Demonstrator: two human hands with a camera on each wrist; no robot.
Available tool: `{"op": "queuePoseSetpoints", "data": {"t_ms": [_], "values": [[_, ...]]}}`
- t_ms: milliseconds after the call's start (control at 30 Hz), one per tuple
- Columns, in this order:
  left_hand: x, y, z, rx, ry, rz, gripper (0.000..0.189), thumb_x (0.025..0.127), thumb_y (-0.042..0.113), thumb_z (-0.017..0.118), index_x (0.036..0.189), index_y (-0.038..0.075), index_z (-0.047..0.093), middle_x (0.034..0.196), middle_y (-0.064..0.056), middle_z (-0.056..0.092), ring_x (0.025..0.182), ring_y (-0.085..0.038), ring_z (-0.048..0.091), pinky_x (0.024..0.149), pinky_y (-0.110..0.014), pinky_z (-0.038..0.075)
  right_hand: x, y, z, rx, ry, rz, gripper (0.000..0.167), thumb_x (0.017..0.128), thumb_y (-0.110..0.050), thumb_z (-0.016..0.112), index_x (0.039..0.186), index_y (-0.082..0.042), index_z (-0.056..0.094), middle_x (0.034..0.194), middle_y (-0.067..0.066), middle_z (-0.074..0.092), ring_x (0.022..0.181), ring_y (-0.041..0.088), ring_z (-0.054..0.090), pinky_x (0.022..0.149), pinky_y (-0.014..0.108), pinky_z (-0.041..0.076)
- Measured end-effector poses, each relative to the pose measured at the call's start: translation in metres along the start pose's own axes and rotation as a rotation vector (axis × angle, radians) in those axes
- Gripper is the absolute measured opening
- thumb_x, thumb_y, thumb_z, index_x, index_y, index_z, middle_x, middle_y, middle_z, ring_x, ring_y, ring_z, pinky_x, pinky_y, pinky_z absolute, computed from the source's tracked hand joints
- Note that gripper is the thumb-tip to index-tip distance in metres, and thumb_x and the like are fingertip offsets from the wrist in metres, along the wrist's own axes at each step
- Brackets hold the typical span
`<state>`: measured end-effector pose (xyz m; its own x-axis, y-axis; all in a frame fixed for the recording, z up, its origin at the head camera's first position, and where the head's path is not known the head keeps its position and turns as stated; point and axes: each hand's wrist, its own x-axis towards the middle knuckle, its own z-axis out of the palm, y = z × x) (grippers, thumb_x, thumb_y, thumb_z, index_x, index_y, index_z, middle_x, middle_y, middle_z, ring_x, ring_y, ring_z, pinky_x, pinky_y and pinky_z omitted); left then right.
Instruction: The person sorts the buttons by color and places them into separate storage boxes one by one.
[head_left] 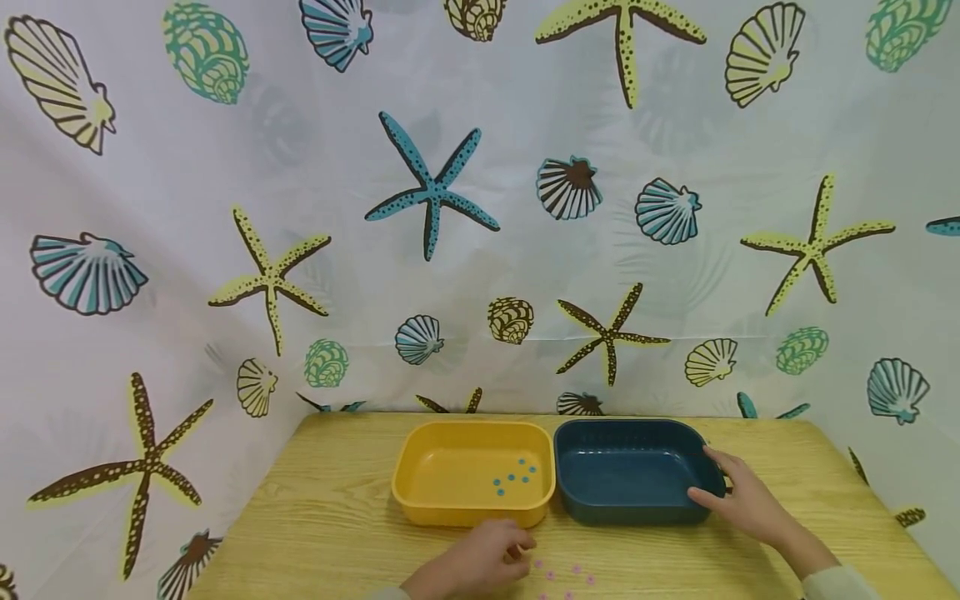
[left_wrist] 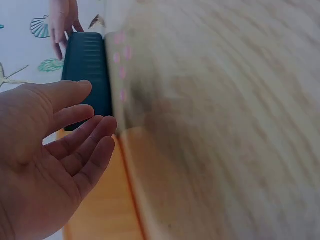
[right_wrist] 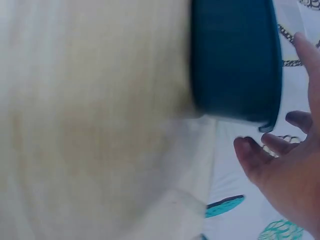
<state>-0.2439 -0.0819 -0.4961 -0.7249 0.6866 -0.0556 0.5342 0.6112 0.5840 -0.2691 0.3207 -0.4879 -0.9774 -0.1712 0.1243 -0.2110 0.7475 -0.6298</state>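
Observation:
A yellow bin [head_left: 465, 515] holds several small blue round pieces [head_left: 512, 477] toward its right side. Beside it, nearly touching, stands a dark blue bin [head_left: 633, 515] with nothing visible inside. My left hand [head_left: 480, 560] hovers just in front of the yellow bin, its fingers loosely bent with nothing between them, as the left wrist view also shows. Several small pink pieces [head_left: 551, 576] lie on the table right of that hand. My right hand [head_left: 746, 502] is at the blue bin's right end, fingers spread; the right wrist view shows that hand [right_wrist: 290, 165] holding nothing.
Both bins stand toward the back of a wood-grain table [head_left: 322, 500]. A white curtain [head_left: 480, 275] printed with shells and starfish hangs behind the table and along both sides.

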Motion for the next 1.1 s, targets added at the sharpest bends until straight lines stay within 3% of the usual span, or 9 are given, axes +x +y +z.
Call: {"op": "queuePoseSetpoints", "data": {"t_ms": [200, 300, 400, 467, 633, 800, 1100], "values": [[0.005, -0.006, 0.009, 0.040, 0.030, 0.047, 0.022, 0.091, 0.020, 0.063, 0.108, 0.009, 0.071, 0.076, 0.014, 0.050, 0.067, -0.001, 0.046, 0.061, -0.018, 0.041, -0.004, 0.014, 0.006, 0.120, -0.078, 0.110, 0.090, 0.090, -0.037, 0.064, 0.148, 0.007, 0.011, 0.146, 0.037, 0.014, 0.122, 0.054, 0.036, 0.091, 0.051, 0.044], [0.009, -0.008, 0.011, 0.041, 0.050, 0.094, 0.011, 0.091, 0.018, 0.063, 0.087, 0.008, 0.069, 0.064, 0.012, 0.044, 0.057, 0.000, 0.040, 0.054, -0.016, 0.036, -0.007, 0.019, 0.009, 0.147, -0.098, 0.153, 0.089, 0.092, -0.038, 0.061, 0.150, 0.004, 0.008, 0.148, 0.037, 0.010, 0.123, 0.052, 0.038, 0.094, 0.050, 0.042], [0.013, -0.008, 0.012, 0.035, 0.059, 0.125, 0.021, 0.091, 0.017, 0.063, 0.071, 0.014, 0.057, 0.057, 0.011, 0.039, 0.052, 0.001, 0.036, 0.050, -0.015, 0.031, -0.008, 0.021, 0.011, 0.154, -0.096, 0.163, 0.086, 0.093, -0.037, 0.059, 0.150, 0.003, 0.007, 0.147, 0.037, 0.011, 0.120, 0.048, 0.044, 0.093, 0.049, 0.043], [0.016, -0.009, 0.013, 0.041, 0.062, 0.131, 0.023, 0.091, 0.018, 0.064, 0.070, 0.016, 0.056, 0.057, 0.011, 0.039, 0.052, 0.001, 0.035, 0.050, -0.015, 0.030, -0.009, 0.022, 0.012, 0.151, -0.092, 0.160, 0.085, 0.094, -0.036, 0.058, 0.150, 0.002, 0.006, 0.146, 0.038, 0.012, 0.118, 0.046, 0.047, 0.092, 0.048, 0.044], [0.020, -0.010, 0.016, 0.040, 0.053, 0.099, 0.015, 0.090, 0.016, 0.066, 0.075, 0.014, 0.065, 0.060, 0.013, 0.046, 0.054, 0.002, 0.038, 0.051, -0.014, 0.034, -0.009, 0.022, 0.014, 0.164, -0.089, 0.147, 0.085, 0.095, -0.034, 0.057, 0.150, 0.002, 0.002, 0.147, 0.038, 0.009, 0.119, 0.047, 0.046, 0.092, 0.047, 0.045], [0.022, -0.009, 0.017, 0.025, 0.050, 0.023, 0.009, 0.086, 0.014, 0.070, 0.093, 0.011, 0.076, 0.077, 0.017, 0.063, 0.067, 0.006, 0.050, 0.062, -0.014, 0.044, -0.008, 0.025, 0.015, 0.194, -0.092, 0.160, 0.085, 0.096, -0.034, 0.056, 0.151, 0.000, 0.001, 0.148, 0.036, 0.006, 0.123, 0.049, 0.040, 0.093, 0.049, 0.043], [0.023, -0.005, 0.018, 0.023, 0.058, -0.027, 0.008, 0.083, 0.012, 0.073, 0.090, 0.013, 0.077, 0.080, 0.014, 0.067, 0.070, 0.006, 0.054, 0.063, -0.015, 0.046, -0.006, 0.027, 0.014, 0.210, -0.097, 0.147, 0.084, 0.096, -0.034, 0.056, 0.150, 0.001, 0.004, 0.148, 0.037, 0.010, 0.121, 0.050, 0.041, 0.093, 0.049, 0.043]]}}
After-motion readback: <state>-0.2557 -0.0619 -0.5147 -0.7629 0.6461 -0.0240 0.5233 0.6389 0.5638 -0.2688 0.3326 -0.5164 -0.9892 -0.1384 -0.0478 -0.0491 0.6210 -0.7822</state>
